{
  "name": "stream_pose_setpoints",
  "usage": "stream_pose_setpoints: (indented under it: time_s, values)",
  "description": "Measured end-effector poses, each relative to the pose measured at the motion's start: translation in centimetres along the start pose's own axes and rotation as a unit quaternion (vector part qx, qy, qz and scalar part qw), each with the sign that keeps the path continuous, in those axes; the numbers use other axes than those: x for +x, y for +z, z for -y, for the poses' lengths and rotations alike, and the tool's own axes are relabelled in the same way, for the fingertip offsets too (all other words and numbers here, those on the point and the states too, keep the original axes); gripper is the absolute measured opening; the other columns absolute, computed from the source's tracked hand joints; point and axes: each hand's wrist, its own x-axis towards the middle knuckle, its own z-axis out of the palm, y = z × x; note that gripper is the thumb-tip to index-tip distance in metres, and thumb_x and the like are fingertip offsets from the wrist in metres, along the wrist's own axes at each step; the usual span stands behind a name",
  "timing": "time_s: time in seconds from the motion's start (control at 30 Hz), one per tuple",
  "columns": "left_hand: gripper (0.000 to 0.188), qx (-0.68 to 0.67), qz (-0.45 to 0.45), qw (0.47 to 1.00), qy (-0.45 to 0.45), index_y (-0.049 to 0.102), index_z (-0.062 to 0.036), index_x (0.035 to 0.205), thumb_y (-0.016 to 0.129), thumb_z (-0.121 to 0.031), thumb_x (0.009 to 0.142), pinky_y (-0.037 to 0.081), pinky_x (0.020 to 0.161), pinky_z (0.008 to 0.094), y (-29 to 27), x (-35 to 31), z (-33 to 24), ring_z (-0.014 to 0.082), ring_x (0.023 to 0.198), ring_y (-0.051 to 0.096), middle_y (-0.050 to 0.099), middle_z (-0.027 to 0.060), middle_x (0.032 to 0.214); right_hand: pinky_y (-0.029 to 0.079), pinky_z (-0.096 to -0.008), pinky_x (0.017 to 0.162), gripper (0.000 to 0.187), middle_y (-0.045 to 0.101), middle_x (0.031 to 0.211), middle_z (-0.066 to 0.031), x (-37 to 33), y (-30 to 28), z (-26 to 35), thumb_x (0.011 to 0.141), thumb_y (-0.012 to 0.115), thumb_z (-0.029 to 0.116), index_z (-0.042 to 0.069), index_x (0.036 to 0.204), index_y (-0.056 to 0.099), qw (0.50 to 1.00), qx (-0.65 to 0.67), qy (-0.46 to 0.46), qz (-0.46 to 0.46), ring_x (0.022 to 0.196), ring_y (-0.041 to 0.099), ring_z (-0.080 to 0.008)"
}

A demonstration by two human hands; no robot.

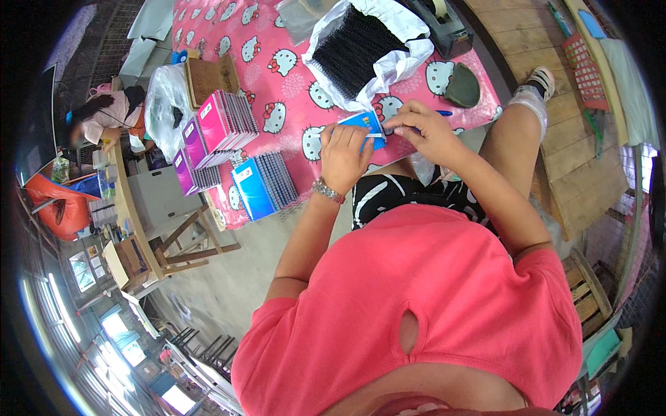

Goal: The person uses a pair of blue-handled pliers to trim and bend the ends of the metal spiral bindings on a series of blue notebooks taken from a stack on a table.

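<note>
A small blue notebook lies at the near edge of the pink table in front of me. My left hand holds it down from the left, fingers across its cover. My right hand is at the notebook's right edge, thumb and fingertips pinched together; what they grip is too small to make out. Just beyond the notebook, a bundle of black spiral binding coils rests in an opened white plastic wrapping. A blue pen lies to the right, partly behind my right hand.
Stacks of spiral notebooks in pink, purple and blue stand at the table's left. A dark green pouch and a tape dispenser are at the right. Another person sits at far left beside a wooden table.
</note>
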Motion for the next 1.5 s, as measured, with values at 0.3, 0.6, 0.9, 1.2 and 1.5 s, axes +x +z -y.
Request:
stream_pose_setpoints:
  time_s: [0.3,0.6,0.9,1.2,1.5]
  values:
    - [0.019,0.005,-0.003,1.000,-0.006,0.061,-0.0073,0.098,0.067,-0.014,0.082,0.037,0.092,0.0450,0.2,-0.3,-0.1,0.0292,0.091,0.058,0.063,0.0091,0.094,0.046,-0.0318,0.083,0.021,0.057,0.096,-0.0089,-0.5,-0.1,-0.3,0.088,0.062,0.003,0.006,0.108,0.068,0.998,0.041,0.011,0.049,0.092,0.058,-0.0223]
    - [0.028,0.000,0.008,1.000,0.008,0.057,-0.0085,0.104,0.069,-0.015,0.079,0.035,0.098,0.0451,0.8,-0.2,-1.4,0.0234,0.098,0.058,0.062,0.0064,0.101,0.050,-0.0366,0.076,0.035,0.063,0.097,-0.0141,-0.8,0.3,1.3,0.086,0.065,0.010,0.007,0.121,0.059,0.997,-0.070,-0.024,0.021,0.083,0.063,-0.0280]
    - [0.026,-0.025,0.005,1.000,0.013,0.057,-0.0071,0.102,0.069,-0.014,0.080,0.036,0.097,0.0469,0.7,-0.2,-1.0,0.0282,0.094,0.059,0.063,0.0091,0.099,0.049,-0.0474,0.080,0.031,0.062,0.102,-0.0187,0.1,-1.7,3.6,0.090,0.058,0.024,0.009,0.117,0.057,0.980,-0.117,0.128,0.100,0.096,0.061,-0.0383]
    - [0.026,0.015,0.032,0.999,-0.003,0.060,-0.0094,0.102,0.069,-0.023,0.082,0.024,0.102,0.0609,-0.1,-0.6,-1.3,0.0282,0.115,0.052,0.061,0.0056,0.106,0.042,-0.0409,0.100,0.031,0.052,0.131,-0.0178,0.5,-11.9,-4.5,0.070,0.073,0.021,0.006,0.096,0.065,0.918,-0.393,-0.001,0.053,0.121,0.049,-0.0376]
    - [0.034,0.037,0.022,0.996,-0.080,0.062,-0.0135,0.097,0.078,-0.029,0.071,0.017,0.101,0.0610,0.5,-2.0,-0.9,0.0266,0.113,0.047,0.057,0.0015,0.103,0.041,-0.0345,0.098,0.042,0.063,0.113,-0.0078,3.9,-3.4,-0.3,0.073,0.075,0.018,0.007,0.113,0.068,0.938,0.133,0.039,0.318,0.111,0.056,-0.0231]
